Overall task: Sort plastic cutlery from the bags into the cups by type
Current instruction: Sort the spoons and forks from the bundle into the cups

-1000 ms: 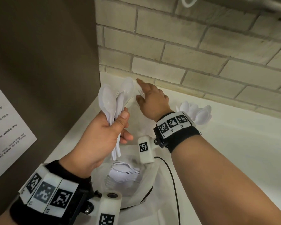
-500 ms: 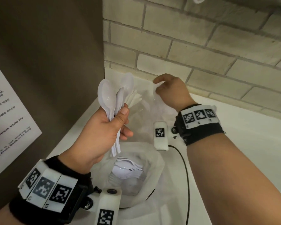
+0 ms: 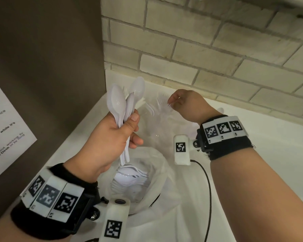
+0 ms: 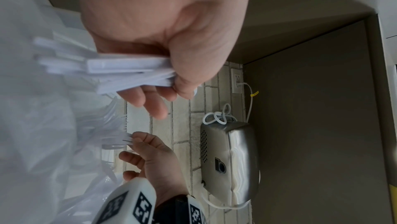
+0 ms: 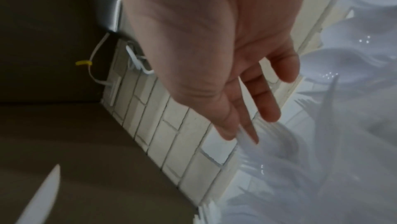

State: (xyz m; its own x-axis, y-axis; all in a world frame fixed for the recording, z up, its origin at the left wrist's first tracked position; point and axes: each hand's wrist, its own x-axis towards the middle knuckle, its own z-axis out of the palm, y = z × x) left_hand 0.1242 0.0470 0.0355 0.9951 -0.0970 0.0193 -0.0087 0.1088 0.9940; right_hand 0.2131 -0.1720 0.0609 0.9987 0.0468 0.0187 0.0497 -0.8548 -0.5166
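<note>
My left hand (image 3: 129, 130) grips a bundle of white plastic spoons (image 3: 119, 103) by the handles, bowls up, above an open white bag (image 3: 163, 173) that holds more spoons (image 3: 129, 179). The left wrist view shows the handles (image 4: 120, 73) sticking out of my left hand (image 4: 163, 92). Near the brick wall my right hand (image 3: 173, 102) pinches the upper edge of a clear bag (image 3: 156, 123) with forks (image 3: 152, 109) inside. Thumb and forefinger meet at the film, the other fingers spread (image 5: 238, 136). Fork tines lie right at the fingertips (image 4: 137, 140).
A brown cabinet side (image 3: 51, 67) with a paper notice closes the left. The brick wall (image 3: 199, 58) runs along the back, with a steel appliance (image 4: 229, 159) and a white cord mounted above. A black cable (image 3: 208, 186) crosses the white counter (image 3: 269, 154).
My right hand has moved right and away from the spoon bundle, lifting the clear bag's edge. It now hides the cup of spoons behind it. My left hand has barely moved.
</note>
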